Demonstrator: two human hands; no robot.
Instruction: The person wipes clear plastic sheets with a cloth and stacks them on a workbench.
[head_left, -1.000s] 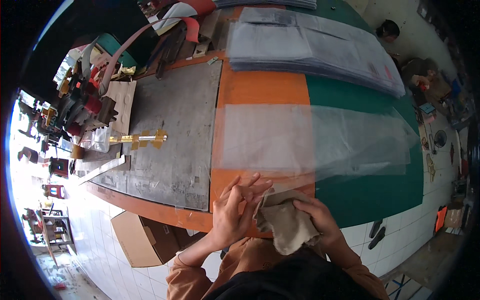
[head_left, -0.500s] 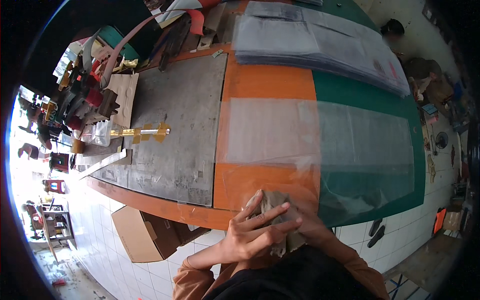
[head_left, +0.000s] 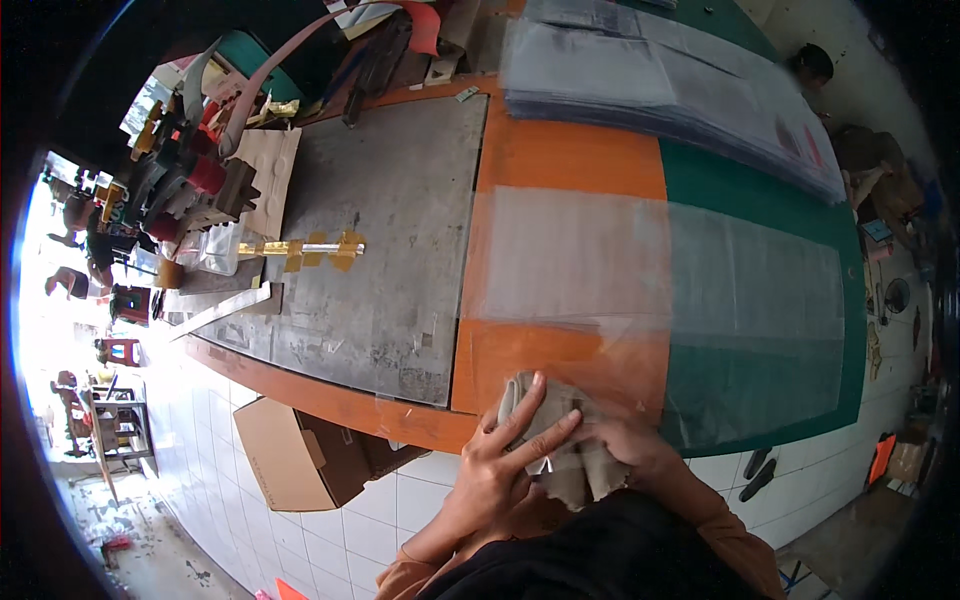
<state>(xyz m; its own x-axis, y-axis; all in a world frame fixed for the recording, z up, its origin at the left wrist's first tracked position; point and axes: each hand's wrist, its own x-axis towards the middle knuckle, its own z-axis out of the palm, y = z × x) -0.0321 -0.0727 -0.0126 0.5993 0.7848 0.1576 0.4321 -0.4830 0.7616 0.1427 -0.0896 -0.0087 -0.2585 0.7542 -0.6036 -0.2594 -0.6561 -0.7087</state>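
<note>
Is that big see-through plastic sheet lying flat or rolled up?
Flat. The clear plastic sheet lies spread across the orange and green table top, with no roll or curl showing.

left hand (head_left: 500, 465): fingers spread, palm down, pressing flat | right hand (head_left: 625, 445): curled, close beside it | forearms bent inward

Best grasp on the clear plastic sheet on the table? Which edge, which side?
Probably the near edge of the clear plastic sheet, beside the beige cloth. It lies flat on the table, and that edge sits by the table's front rim, closest to both hands. Pinch from the front and peel upward.
</note>
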